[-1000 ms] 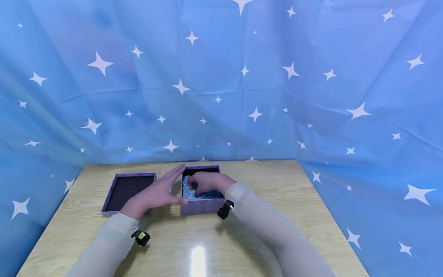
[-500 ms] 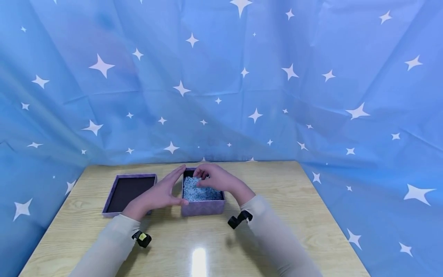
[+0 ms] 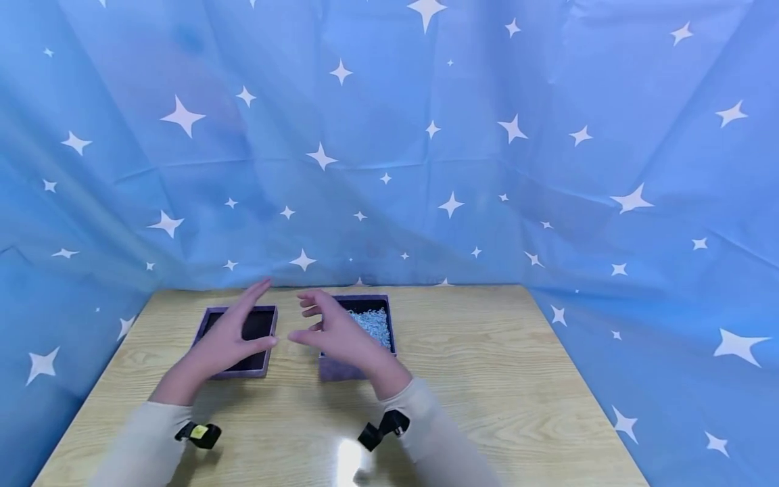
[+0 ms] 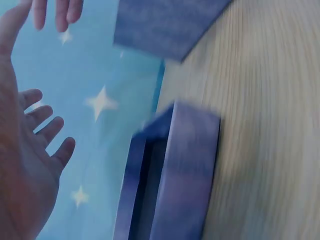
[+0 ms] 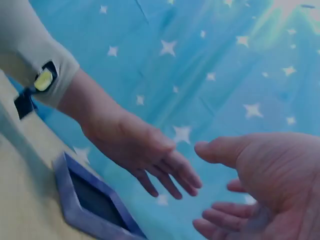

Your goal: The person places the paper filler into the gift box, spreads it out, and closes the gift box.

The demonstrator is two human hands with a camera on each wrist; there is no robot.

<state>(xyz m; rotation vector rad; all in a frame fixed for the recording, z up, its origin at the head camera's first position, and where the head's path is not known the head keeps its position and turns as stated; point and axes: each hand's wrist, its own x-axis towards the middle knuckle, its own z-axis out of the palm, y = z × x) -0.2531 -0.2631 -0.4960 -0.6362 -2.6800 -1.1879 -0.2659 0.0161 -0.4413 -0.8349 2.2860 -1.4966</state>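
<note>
Left hand (image 3: 224, 339) spread above shallow tray (image 3: 245, 374), near back-left corner of worktop (image 3: 487, 379); right hand (image 3: 341, 335) relaxed, slightly bent, over box (image 3: 339, 369) near back edge; both empty. Tray, box: probably light, stiff card, best taken by opposite walls. Blue shreds (image 3: 377, 325) in box likely soft, spillable.

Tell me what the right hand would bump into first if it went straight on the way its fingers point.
Most likely the left hand: the right hand points toward it across a gap. Depth is hard to judge, so it might pass just by it.
</note>
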